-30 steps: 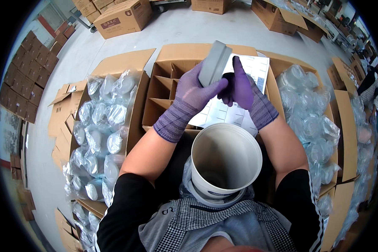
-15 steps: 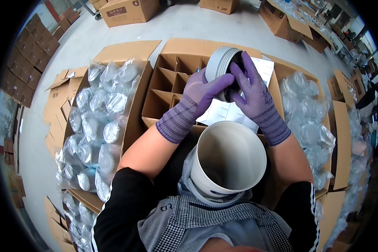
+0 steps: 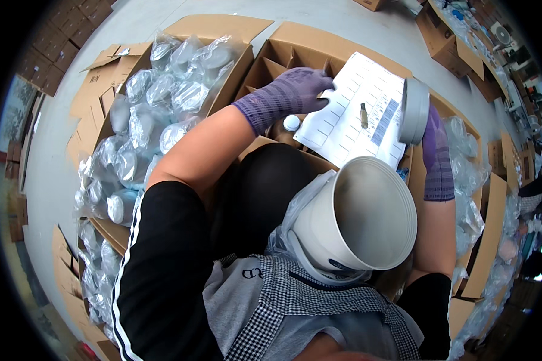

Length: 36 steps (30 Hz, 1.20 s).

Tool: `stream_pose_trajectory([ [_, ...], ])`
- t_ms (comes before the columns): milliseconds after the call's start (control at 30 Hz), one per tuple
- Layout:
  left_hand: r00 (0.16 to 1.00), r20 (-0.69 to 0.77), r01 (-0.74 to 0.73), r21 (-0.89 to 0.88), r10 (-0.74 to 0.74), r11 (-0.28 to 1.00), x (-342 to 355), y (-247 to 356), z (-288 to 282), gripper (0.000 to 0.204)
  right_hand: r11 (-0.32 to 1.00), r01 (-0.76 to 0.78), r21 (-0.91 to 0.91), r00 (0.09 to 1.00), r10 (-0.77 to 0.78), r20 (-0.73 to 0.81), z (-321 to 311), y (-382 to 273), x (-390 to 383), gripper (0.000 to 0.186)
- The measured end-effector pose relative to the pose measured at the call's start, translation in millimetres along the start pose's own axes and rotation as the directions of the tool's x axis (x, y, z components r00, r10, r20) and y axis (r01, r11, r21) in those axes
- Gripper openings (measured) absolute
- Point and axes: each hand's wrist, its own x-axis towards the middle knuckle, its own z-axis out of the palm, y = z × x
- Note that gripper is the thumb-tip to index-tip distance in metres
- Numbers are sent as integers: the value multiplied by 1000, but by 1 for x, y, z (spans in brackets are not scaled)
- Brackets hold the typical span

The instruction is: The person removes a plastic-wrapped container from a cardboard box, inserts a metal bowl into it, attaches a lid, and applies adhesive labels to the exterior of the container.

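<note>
My right hand point(image 3: 430, 141), in a purple glove, grips a round grey lid point(image 3: 413, 111) with a ridged side, holding it up at the right of the paper. The fingers behind the lid are partly hidden. My left hand point(image 3: 298, 90), also gloved, hovers over the divided carton point(image 3: 262, 75) near the left edge of the white printed sheet point(image 3: 343, 111); its fingers are apart and hold nothing. A white wide-mouthed bucket point(image 3: 319, 231) stands tilted in my lap, its opening facing right and up, a clear plastic bag point(image 3: 289, 222) around its left side.
A small brass-coloured and black object point(image 3: 364, 115) lies on the sheet. A brown bottle with a white cap point(image 3: 291, 123) shows beneath the sheet's left corner. Cartons of plastic-wrapped containers flank me at left point(image 3: 141, 123) and right point(image 3: 461, 162). Stacked brown boxes point(image 3: 57, 39) stand far left.
My hands have parted: the left let go of the lid and moved left, while the right carried the lid to the right. The sheet is now uncovered. The view has shifted, and the bucket appears farther right.
</note>
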Motion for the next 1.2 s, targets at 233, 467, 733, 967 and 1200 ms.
stream_pose_trajectory([
  [233, 919, 269, 289, 41, -290, 956, -58, -40, 114, 44, 331, -46, -943, 999, 25, -40, 35, 71, -34, 67],
  [467, 994, -75, 90, 61, -86, 994, -33, 16, -75, 49, 957, 140, -255, 969, -80, 235, 46, 25, -61, 54],
  [733, 618, -786, -297, -189, 37, 936, -84, 155, -221, 40, 217, -550, 806, 607, -559, 565, 83, -9, -46, 109],
  [967, 983, -182, -115, -617, 1, 778, -104, 189, -113, 111, 521, 446, 727, 893, -209, -399, -16, -87, -78, 87],
  [1200, 986, -40, 17, -943, -164, 332, -106, 206, -97, 76, 471, 212, 856, 942, -333, -49, -14, -46, -122, 56],
])
